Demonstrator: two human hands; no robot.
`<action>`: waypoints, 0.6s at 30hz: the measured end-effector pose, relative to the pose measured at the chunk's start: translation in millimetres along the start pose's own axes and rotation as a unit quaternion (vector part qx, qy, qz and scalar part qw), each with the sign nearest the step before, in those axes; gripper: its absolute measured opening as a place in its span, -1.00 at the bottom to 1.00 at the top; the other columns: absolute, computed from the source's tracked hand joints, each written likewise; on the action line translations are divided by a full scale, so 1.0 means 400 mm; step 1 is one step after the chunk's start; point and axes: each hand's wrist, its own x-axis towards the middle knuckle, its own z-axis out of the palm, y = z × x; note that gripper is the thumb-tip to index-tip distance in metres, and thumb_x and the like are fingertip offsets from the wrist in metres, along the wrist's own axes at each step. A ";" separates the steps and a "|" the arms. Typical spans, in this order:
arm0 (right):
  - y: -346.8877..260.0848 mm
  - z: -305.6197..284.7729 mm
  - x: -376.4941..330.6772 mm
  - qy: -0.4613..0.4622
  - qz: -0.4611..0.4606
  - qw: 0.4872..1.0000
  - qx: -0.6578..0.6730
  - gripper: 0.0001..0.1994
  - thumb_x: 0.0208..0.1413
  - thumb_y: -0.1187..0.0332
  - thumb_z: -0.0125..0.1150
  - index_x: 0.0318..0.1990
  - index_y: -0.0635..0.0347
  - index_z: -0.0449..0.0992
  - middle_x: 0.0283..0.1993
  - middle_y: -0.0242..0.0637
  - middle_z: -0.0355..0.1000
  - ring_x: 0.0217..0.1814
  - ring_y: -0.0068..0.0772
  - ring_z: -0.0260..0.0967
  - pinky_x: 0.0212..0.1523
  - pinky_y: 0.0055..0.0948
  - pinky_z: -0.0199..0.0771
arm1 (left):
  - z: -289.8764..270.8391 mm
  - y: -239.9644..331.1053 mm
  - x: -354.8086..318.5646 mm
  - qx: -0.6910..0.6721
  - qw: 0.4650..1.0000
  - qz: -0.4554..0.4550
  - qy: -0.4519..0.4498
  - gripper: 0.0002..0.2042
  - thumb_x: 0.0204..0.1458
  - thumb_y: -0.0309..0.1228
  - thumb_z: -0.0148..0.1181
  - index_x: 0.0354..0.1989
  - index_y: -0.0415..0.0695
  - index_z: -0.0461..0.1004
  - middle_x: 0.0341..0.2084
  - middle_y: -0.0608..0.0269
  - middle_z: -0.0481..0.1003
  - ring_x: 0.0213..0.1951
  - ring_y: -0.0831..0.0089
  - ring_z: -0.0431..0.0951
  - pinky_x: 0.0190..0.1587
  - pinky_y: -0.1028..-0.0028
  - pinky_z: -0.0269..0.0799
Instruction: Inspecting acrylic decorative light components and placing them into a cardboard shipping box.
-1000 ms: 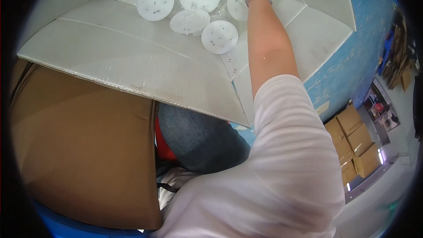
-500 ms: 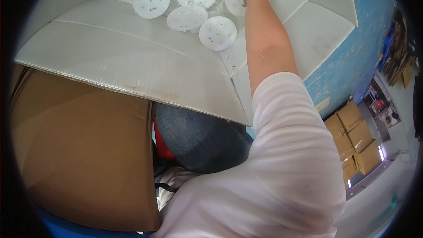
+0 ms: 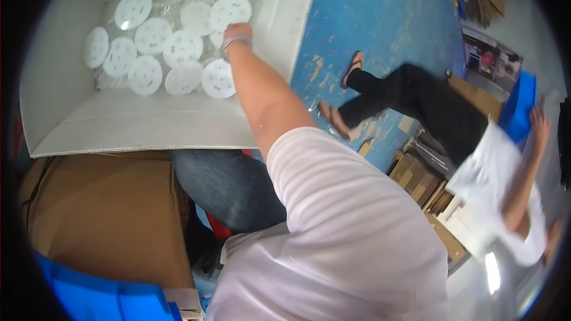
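My right hand (image 3: 239, 31) reaches down into a large pale grey box (image 3: 143, 134), a ring-shaped bracelet (image 3: 225, 47) round its wrist. It is over the right part of the box, against the lower edge of a white round disc with small holes (image 3: 230, 10). My fingers are hidden behind the back of the hand, so whether they grip a disc does not show. Another such disc (image 3: 219, 78) is just below the wrist. Several more white discs (image 3: 153, 35) lie spread in the box over crumpled clear plastic (image 3: 163, 7). My left hand is out of view.
A brown cardboard box (image 3: 101, 214) stands at the lower left, near a blue bin (image 3: 107, 291). At the right, a person in black trousers (image 3: 416, 95) walks on the worn blue floor (image 3: 324, 18), one hand at a blue container (image 3: 518, 107). Stacked cardboard (image 3: 416, 178) lies behind.
My view has shifted, so the grey box shows more fully and appears farther left. My right hand is still at the discs. A person with a blue container has appeared at the right.
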 end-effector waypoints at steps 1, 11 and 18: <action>-0.005 -0.012 -0.006 -0.012 -0.020 1.000 0.002 -0.86 -0.22 0.34 0.07 -0.49 0.20 0.45 -0.45 -0.13 0.40 -0.35 -0.21 0.36 -0.33 -0.40 0.32 | 0.000 0.001 0.002 -0.020 1.000 0.005 0.006 -0.55 -0.12 -0.20 0.06 -0.15 -0.29 0.18 -0.26 0.05 0.27 -0.27 0.30 0.29 -0.22 0.35 0.22; -0.117 -0.250 -0.266 -0.169 -0.274 0.937 -0.137 -0.90 -0.26 0.41 -0.01 -0.54 0.19 0.41 -0.50 -0.11 0.36 -0.41 -0.24 0.33 -0.37 -0.36 0.31 | -0.030 -0.111 -0.111 -0.063 0.980 0.056 0.182 -0.62 -0.15 -0.18 0.09 -0.22 -0.18 0.30 -0.36 0.13 0.31 -0.27 0.33 0.28 -0.20 0.34 0.20; -0.100 -0.408 -0.241 -0.212 -0.389 0.893 -0.079 -0.78 -0.23 0.48 -0.08 -0.35 0.24 0.42 -0.32 -0.10 0.36 -0.23 -0.23 0.29 -0.19 -0.36 0.26 | -0.001 -0.042 -0.120 -0.052 0.992 -0.056 0.101 -0.64 -0.33 -0.51 0.07 -0.23 -0.19 0.29 -0.24 0.11 0.29 -0.12 0.22 0.23 -0.03 0.34 0.07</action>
